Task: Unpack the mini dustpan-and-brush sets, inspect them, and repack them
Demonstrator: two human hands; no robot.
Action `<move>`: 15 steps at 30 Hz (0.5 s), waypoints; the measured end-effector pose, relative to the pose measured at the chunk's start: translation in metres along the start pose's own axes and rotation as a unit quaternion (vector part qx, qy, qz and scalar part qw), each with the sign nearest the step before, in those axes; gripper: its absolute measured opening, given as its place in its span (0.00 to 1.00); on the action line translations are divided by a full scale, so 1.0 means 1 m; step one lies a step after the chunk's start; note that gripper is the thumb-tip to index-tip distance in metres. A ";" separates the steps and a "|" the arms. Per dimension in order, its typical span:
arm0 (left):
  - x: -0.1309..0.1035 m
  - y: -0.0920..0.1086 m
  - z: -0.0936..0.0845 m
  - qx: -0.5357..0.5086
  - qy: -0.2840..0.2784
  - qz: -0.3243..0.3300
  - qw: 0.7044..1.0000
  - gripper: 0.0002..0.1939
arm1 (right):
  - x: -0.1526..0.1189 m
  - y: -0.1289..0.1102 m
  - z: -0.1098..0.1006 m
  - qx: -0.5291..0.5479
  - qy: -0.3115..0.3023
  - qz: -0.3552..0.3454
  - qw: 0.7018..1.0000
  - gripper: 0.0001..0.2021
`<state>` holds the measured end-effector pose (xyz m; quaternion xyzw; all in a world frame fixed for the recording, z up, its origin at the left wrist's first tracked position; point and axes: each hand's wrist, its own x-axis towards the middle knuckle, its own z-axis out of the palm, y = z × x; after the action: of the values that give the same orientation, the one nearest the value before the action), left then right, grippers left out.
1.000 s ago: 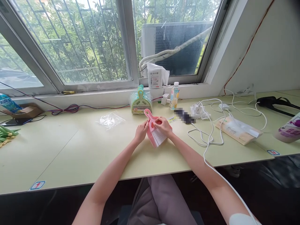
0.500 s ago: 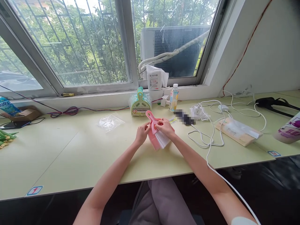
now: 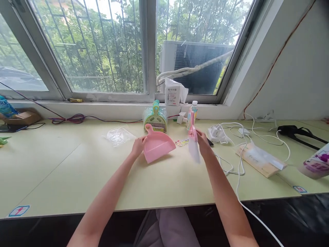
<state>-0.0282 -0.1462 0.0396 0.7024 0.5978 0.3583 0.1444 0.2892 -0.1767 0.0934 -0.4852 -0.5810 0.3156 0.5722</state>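
Note:
A pink dustpan (image 3: 159,148) is tilted just over the table, gripped at its left side near the handle by my left hand (image 3: 139,145). My right hand (image 3: 203,140) is closed round a pink hand brush (image 3: 193,133) with pale bristles pointing down, slightly smeared by motion. Dustpan and brush are apart from each other. On the table between them lies a small printed card (image 3: 182,143). Behind the dustpan stands a stack of green dustpan sets (image 3: 155,118) in clear wrapping.
A crumpled clear plastic bag (image 3: 119,135) lies at left. Behind the brush stands a drink bottle (image 3: 194,108), partly hidden. White cables (image 3: 241,164), a phone edge, a charger (image 3: 218,133) and a tissue pack (image 3: 260,159) are at right. A tissue box (image 3: 172,95) sits on the sill.
The brush has come away from the dustpan. My right hand has moved right with the brush, my left hand left with the dustpan. The view has shifted slightly.

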 end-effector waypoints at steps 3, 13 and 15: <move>0.000 -0.005 -0.002 0.032 -0.041 -0.013 0.999 0.20 | 0.007 0.018 0.002 -0.213 0.023 0.028 0.976 0.16; -0.003 -0.009 -0.011 0.150 -0.034 -0.050 0.987 0.20 | -0.015 0.053 0.038 -0.539 -0.022 0.024 0.841 0.14; -0.003 -0.007 -0.013 0.172 -0.023 -0.065 0.983 0.20 | -0.015 0.055 0.040 -0.541 -0.023 0.018 0.841 0.15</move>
<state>-0.0424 -0.1504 0.0426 0.6842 0.6918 0.2234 0.0583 0.2595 -0.1651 0.0314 -0.7203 -0.6637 -0.0275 0.1997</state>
